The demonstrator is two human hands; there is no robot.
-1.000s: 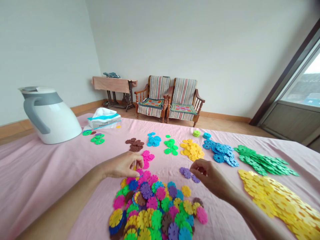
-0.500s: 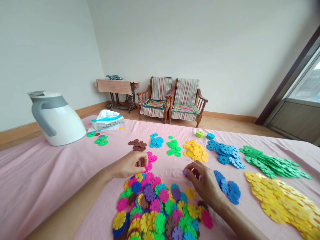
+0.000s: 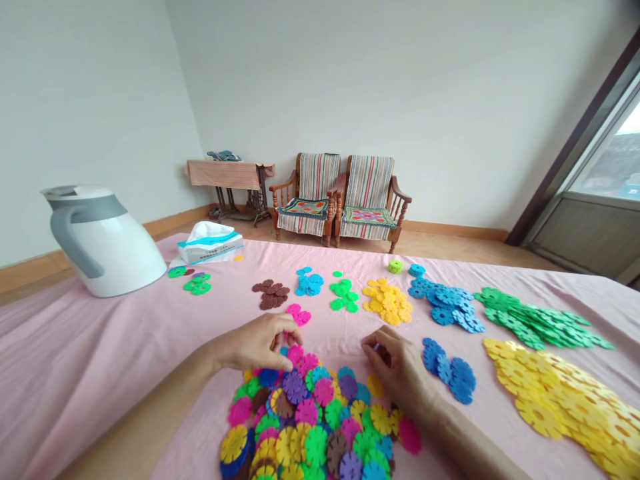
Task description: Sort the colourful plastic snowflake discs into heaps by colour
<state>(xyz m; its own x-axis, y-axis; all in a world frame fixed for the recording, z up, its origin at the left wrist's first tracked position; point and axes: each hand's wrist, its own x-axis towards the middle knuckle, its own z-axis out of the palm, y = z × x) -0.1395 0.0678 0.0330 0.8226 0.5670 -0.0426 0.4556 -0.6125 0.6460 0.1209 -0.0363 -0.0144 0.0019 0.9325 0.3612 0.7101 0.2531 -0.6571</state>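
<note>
A heap of mixed-colour interlocking plastic discs point(image 3: 307, 410) lies in front of me. My left hand point(image 3: 265, 341) hovers at the heap's far left edge, thumb and fingers apart, with nothing visible between them. Just beyond its fingertips is a small group of pink discs point(image 3: 299, 315). To the right of the heap's far edge, my right hand point(image 3: 395, 360) is low over the cloth, fingers curled together. Only a sliver of a purple disc shows at its fingertips; the rest is hidden. Several blue discs point(image 3: 450, 370) lie right of that hand.
Sorted groups stand farther back: brown discs point(image 3: 271, 294), light blue discs point(image 3: 309, 283), green discs point(image 3: 343, 295) and yellow discs point(image 3: 387, 301). Large yellow discs point(image 3: 560, 393) and green discs point(image 3: 540, 317) spread at right. A white jug point(image 3: 115, 253) and tissue box point(image 3: 213, 247) stand at left.
My left hand has drawn back from the pink discs toward the heap, its fingers opening. My right hand stays near the same spot, now covering most of the purple disc.
</note>
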